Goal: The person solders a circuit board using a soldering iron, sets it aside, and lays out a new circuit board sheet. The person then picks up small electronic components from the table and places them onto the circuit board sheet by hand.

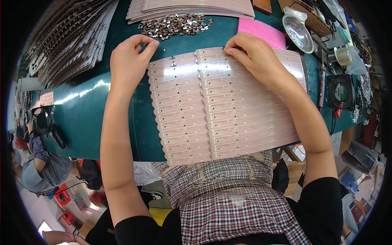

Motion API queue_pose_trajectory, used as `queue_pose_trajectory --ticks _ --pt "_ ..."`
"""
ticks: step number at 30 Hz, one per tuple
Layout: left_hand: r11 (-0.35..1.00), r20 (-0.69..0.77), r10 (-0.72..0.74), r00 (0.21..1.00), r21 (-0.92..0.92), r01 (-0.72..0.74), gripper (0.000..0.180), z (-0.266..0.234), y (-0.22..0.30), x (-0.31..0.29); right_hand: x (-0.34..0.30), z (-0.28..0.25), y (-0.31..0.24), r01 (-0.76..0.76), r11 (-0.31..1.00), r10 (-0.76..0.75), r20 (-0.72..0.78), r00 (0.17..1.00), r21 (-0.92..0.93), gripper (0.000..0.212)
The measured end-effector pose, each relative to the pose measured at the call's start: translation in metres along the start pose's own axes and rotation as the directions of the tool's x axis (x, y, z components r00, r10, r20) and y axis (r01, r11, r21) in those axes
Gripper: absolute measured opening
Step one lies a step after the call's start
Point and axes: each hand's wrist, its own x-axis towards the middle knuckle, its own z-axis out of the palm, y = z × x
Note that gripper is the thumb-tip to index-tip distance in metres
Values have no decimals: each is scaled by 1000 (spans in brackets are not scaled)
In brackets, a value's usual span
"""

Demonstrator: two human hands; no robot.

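Note:
Two pale pink panels of joined strips lie side by side, a left panel and a right panel, overlapping at the middle. Small dark parts dot their strips. My left hand is raised near the left panel's upper left corner, thumb and forefinger pinched; whatever is between them is too small to name. My right hand pinches at the top strip of the right panel, a tiny dark piece at its fingertips. Beyond my hands lies a pile of small metal parts.
A fanned stack of similar panels stands at the far left, another stack at the back. A pink foam sheet, metal bowl, soldering iron and black fan are on the right. A co-worker sits at left.

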Motion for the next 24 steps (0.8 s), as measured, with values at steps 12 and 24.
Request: queue_pose_trajectory --ticks 12,24 --pt "975 180 198 963 64 -213 19 40 42 23 -3 15 -3 232 911 -276 -88 957 -342 11" --pt "949 196 260 946 127 -287 20 53 44 28 34 -4 8 123 971 -163 -193 968 -203 11"
